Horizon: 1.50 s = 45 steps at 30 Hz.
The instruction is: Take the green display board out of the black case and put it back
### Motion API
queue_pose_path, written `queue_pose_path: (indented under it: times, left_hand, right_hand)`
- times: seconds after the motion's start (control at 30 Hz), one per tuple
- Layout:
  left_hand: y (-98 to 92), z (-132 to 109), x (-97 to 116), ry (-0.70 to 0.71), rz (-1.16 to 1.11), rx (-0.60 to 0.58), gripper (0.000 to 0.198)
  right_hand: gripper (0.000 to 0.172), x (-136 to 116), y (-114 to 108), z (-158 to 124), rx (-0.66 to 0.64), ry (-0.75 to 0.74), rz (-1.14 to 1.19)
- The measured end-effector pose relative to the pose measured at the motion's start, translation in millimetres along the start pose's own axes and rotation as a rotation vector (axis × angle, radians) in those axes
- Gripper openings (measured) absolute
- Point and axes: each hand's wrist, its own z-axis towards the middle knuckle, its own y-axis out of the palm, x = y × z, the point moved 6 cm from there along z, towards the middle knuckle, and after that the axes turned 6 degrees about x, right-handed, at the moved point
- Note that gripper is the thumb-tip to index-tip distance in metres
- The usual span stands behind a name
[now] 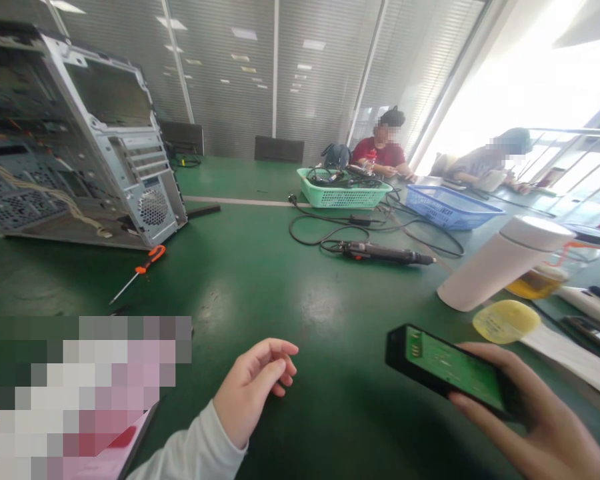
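My right hand grips a black device with a green circuit board face low at the right, held level above the green table. My left hand hovers over the table in the lower middle, its fingers loosely curled and apart, holding nothing. An open grey computer case stands tilted at the far left, with an orange-handled screwdriver lying in front of it. A black electric screwdriver with its cable lies at mid-table.
A white tumbler and a yellow round lid sit at the right beside a jar and papers. A green basket of cables and a blue basket stand farther back. Two people sit at the far end. A blurred patch covers the lower left.
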Motion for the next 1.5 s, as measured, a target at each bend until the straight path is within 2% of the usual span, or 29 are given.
queue_pose_path:
  times: [0.1, 0.17, 0.3, 0.4, 0.5, 0.6, 0.7, 0.8, 0.93, 1.0, 1.1, 1.17, 1.23, 1.33, 1.4, 1.5]
  left_hand:
    - [-3.3, 1.8, -3.4, 0.028, -0.002, 0.023, 0.027]
    - [-6.1, 4.1, -6.4, 0.029, -0.021, 0.041, 0.039]
    - [-5.8, 5.7, -12.0, -0.046, -0.051, 0.025, 0.066]
    - [-4.0, 1.4, -10.5, -0.016, 0.03, 0.033, 0.065]
    - [-3.7, -3.5, -9.4, 0.086, 0.101, 0.044, 0.046]
    - [-5.0, -3.7, -16.0, 0.131, 0.11, 0.009, 0.036]
    - [-7.3, -1.3, -21.4, 0.165, 0.095, -0.028, 0.036]
    - [-6.9, -2.1, -17.6, 0.235, 0.054, -0.048, 0.041]
    - [-3.9, -6.2, -9.9, 0.199, 0.023, -0.039, 0.044]
    - [-2.6, -7.4, -8.1, 0.14, 0.01, -0.036, 0.042]
    - [-3.5, -7.3, -10.2, 0.064, -0.001, -0.015, 0.043]
    - [-5.0, -6.3, -12.7, 0.058, 0.009, 0.0, 0.041]
    - [-4.4, -5.8, -14.5, 0.084, 0.061, -0.025, 0.034]
    - [1.0, -7.4, -15.6, 0.134, 0.235, -0.129, 0.026]
    - [4.9, -9.4, -15.6, 0.135, 0.314, -0.193, 0.026]
    - [7.4, -11.0, -13.2, 0.094, 0.244, -0.22, 0.033]
  right_hand:
    - [0.037, -43.9, 38.5, 10.5, -0.081, -0.008, 0.169]
    - [0.037, -63.1, 66.1, 12.7, -0.17, 0.011, 0.319]
    - [0.036, -74.3, 114.5, 0.9, -0.33, 0.088, 0.551]
    - [0.042, -68.7, 132.3, -13.9, -0.354, 0.126, 0.641]
    - [0.047, -60.0, 134.8, -23.4, -0.33, 0.179, 0.649]
    - [0.05, -57.8, 130.3, -24.8, -0.301, 0.142, 0.603]
    - [0.055, -60.3, 126.0, -22.4, -0.27, 0.022, 0.528]
    - [0.059, -64.4, 121.9, -20.8, -0.225, -0.122, 0.505]
    - [0.055, -63.9, 122.2, -22.2, -0.23, -0.133, 0.541]
    - [0.05, -61.5, 125.2, -22.5, -0.256, -0.055, 0.597]
    - [0.042, -53.2, 131.2, -20.9, -0.283, 0.214, 0.735]
    - [0.04, -50.6, 133.0, -18.9, -0.295, 0.37, 0.83]
    - [0.045, -51.3, 133.0, -16.7, -0.331, 0.462, 0.88]
    - [0.052, -50.8, 133.3, -16.1, -0.421, 0.54, 0.861]
    - [0.05, -49.2, 135.6, -16.9, -0.492, 0.543, 0.822]
    - [0.056, -46.5, 143.1, -18.9, -0.621, 0.548, 0.788]
